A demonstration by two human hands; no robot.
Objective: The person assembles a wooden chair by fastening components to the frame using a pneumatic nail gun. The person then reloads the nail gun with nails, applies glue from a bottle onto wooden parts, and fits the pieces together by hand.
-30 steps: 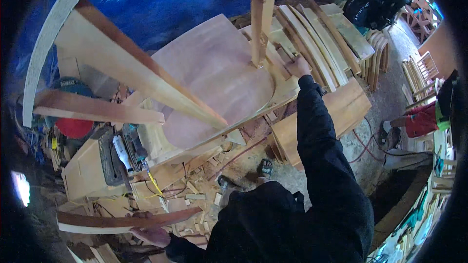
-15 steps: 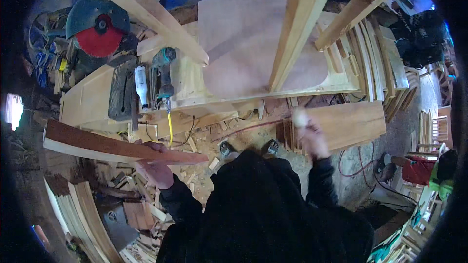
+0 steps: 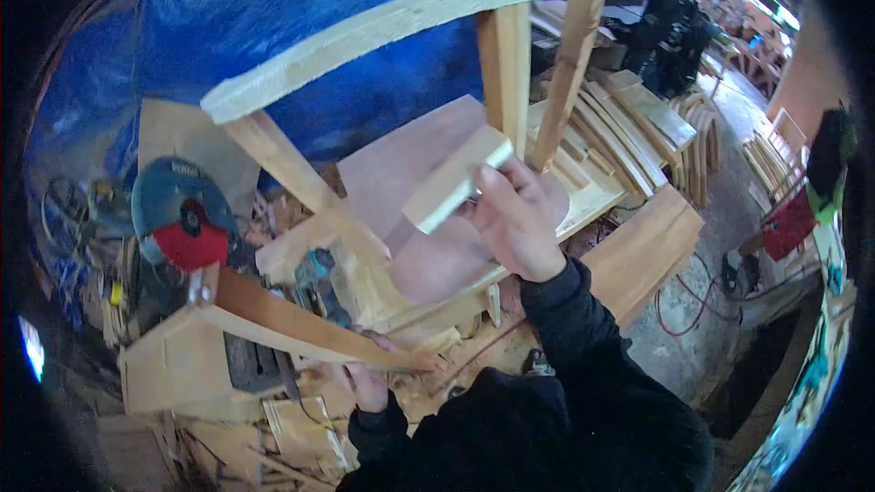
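My left hand [image 3: 365, 384] grips a long, curved wooden slat [image 3: 305, 321] near its right end, at the lower left. Raised over the workbench, my right hand [image 3: 518, 219] pinches a short wooden block [image 3: 456, 184] with a pale edge. Beyond the block a curved pale rail [image 3: 410, 20] spans several upright wooden posts [image 3: 506, 73]. Under my right hand lies a flat board with rounded corners [image 3: 428, 264]. A teal power tool [image 3: 317, 275] rests on the bench between the slat and that board.
A teal saw with a red blade [image 3: 191, 228] stands at the left. Stacked slats [image 3: 611, 141] lie at the back right, with a wide plank [image 3: 643, 255] nearer. A red hose [image 3: 688, 310] curls on the floor. Another person [image 3: 670, 23] stands at the far right.
My right hand has risen and moved forward with the block. The slat in my left hand has swung forward and to the right. The view has tilted up, bringing in the rail atop the posts.
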